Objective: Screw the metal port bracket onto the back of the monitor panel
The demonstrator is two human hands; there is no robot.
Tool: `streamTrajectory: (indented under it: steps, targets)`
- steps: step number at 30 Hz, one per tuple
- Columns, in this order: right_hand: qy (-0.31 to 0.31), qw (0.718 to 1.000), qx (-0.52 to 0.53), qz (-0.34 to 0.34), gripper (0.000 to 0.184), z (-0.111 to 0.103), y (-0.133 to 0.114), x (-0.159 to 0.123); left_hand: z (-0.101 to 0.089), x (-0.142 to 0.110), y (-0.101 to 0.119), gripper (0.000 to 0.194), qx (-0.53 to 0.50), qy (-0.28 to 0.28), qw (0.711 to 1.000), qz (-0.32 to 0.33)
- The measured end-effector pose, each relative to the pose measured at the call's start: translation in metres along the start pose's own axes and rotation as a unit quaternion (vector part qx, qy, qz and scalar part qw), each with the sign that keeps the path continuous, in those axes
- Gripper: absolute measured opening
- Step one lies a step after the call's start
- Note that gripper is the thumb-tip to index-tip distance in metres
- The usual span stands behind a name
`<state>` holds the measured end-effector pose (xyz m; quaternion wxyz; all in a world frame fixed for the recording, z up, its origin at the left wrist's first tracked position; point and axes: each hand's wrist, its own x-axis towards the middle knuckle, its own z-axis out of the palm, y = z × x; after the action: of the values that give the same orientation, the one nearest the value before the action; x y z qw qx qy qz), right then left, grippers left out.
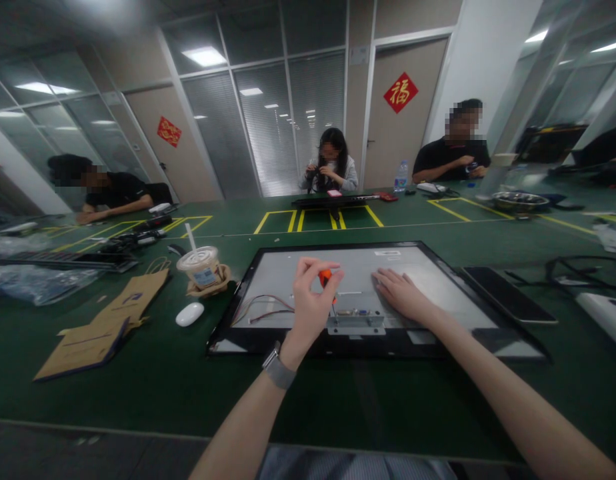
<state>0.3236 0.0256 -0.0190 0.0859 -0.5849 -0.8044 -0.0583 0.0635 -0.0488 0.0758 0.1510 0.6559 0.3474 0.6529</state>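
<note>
an orange screwdriver [325,275] sits between the left fingers [307,268].

We list: dim exposure; white glare on tall metal-framed glass panels [253,110]; long flat green desk [153,393], dark along near edge, stretched, soft toward both ends.

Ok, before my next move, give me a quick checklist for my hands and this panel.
1. Orange-handled tool gripped in the left hand: ok.
2. Tool tip seated at the metal bracket: cannot tell, too small to see.
3. Right hand flat on the panel: ok.
4. Panel's back free of wires: not ok, they lie across its left part.
5. Cup upright with lid on: ok.
6. White mouse apart from the panel: ok.
</note>
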Motion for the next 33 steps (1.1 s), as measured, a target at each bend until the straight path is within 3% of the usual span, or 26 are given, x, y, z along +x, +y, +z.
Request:
streamTrajectory:
  steps: [6,11,17,24,27,33]
  targets:
    - [0.003,1.000,0.000,0.000,0.051,-0.0006,-0.0009,-0.0007,-0.0046,0.0014,0.0022,0.034,-0.079,-0.039,0.996,-0.020]
    - [0.002,1.000,0.002,-0.005,0.052,-0.0002,-0.0013,-0.0015,-0.0006,-0.0004,0.0027,0.026,-0.095,-0.053,0.990,-0.092]
    - [0.006,1.000,-0.003,-0.004,0.052,0.0027,0.0001,-0.0006,-0.0001,-0.0001,0.0020,0.015,-0.052,-0.035,0.998,-0.011]
    - [-0.016,1.000,0.007,0.003,0.053,-0.0039,-0.0021,-0.0015,-0.0037,0.0008,0.0058,0.032,-0.080,-0.036,0.996,-0.028]
    - [-0.015,1.000,0.011,0.004,0.052,-0.0050,-0.0022,-0.0017,-0.0022,0.0005,0.0052,0.025,-0.087,-0.045,0.994,-0.049]
    - [-0.002,1.000,0.003,0.006,0.051,-0.0015,-0.0021,-0.0016,-0.0010,0.0009,0.0046,0.010,-0.017,-0.008,1.000,0.008]
